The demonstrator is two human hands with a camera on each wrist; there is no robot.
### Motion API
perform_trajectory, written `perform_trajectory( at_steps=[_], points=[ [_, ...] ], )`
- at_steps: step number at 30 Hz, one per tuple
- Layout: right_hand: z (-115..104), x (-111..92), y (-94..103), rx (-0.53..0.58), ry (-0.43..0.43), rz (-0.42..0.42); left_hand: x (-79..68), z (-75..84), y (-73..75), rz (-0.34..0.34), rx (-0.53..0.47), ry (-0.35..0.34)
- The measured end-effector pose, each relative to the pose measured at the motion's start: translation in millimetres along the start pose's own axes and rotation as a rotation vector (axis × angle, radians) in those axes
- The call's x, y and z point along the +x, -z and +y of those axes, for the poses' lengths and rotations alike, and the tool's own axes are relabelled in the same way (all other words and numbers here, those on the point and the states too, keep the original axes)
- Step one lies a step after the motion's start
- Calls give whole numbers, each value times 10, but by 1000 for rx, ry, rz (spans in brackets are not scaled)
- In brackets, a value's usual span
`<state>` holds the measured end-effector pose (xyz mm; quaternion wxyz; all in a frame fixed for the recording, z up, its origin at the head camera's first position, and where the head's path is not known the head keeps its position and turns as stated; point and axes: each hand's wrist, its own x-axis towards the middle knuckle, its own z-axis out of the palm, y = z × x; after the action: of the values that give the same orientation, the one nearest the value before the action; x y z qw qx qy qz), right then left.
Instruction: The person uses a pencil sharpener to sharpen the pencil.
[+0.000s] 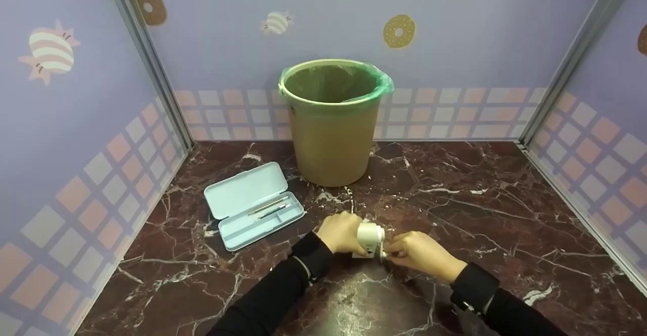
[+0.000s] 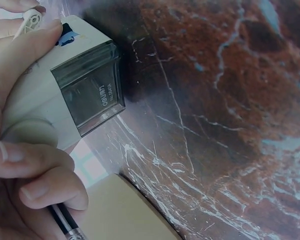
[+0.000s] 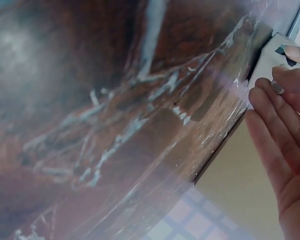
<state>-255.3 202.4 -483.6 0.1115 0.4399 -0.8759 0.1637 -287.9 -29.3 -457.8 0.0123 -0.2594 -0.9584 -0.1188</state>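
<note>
A white crank pencil sharpener (image 1: 367,236) with a clear dark shavings drawer (image 2: 92,90) stands on the marble-patterned tabletop. My left hand (image 1: 342,231) grips the sharpener's body, thumb along one side. In the left wrist view, a dark pencil (image 2: 63,218) with a silvery band shows beneath the curled fingers of that hand; its other end is hidden. My right hand (image 1: 422,254) pinches the small crank handle (image 2: 31,21) on the sharpener's right side. The right wrist view shows its remaining fingers (image 3: 277,135) stretched beside the sharpener.
To the left lies an open light-blue pencil case (image 1: 245,189) with a few slim pens or pencils (image 1: 273,209) in it. Behind stands a beige bin (image 1: 336,141) lined with a green bag (image 1: 385,84). Patterned panels (image 1: 212,38) wall in the table at the back and both sides.
</note>
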Motion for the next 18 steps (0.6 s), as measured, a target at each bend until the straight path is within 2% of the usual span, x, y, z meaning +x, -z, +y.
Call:
perform_trajectory(
  at_steps=[11,18],
  points=[
    [-67,-5,60,-34,67,26,6,16,6,-18,3,7],
    [-104,-4,137,5,77,51,9,3,1,-23,19,9]
  ],
)
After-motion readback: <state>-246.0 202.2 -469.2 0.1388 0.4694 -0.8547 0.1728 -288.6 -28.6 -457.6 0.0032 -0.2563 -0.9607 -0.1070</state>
